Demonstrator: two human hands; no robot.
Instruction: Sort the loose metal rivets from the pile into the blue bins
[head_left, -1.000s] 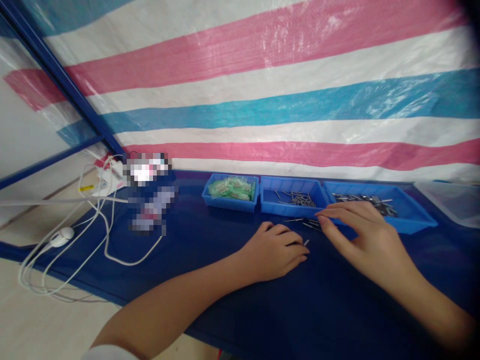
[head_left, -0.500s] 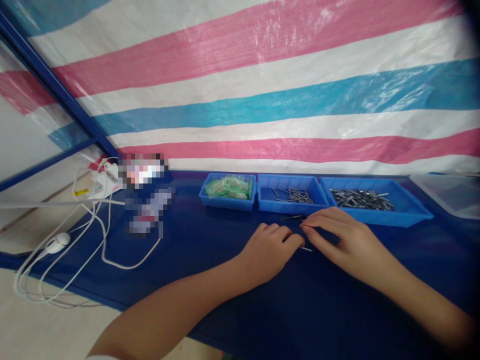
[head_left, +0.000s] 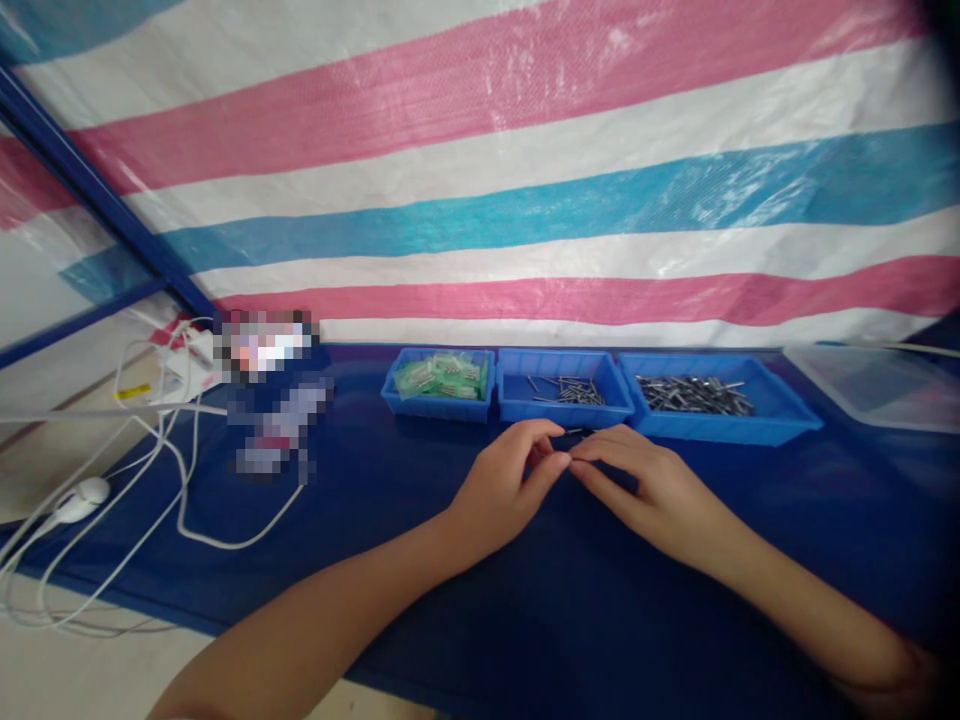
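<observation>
Just in front of the blue bins, my left hand and my right hand meet at the fingertips. Thumb and fingers of the left hand are pinched, on what seems to be the thin silvery metal pin seen there earlier; the fingers now hide most of it. My right hand is pinched as well, its fingertips touching or nearly touching the left ones, and what it holds is too small to make out. Beyond the fingertips, a small dark, thin metal piece lies on the blue table, partly covered by the hands.
A bin of green-tinted plastic packets, a bin of loose metal pins and a bin heaped with metal pieces stand in a row. A clear plastic container is at right. White cables loop at left.
My left hand has turned, raising its fingertips toward my right hand's. The pin that stuck out by my left thumb is now hidden. The view has shifted slightly to the right.
</observation>
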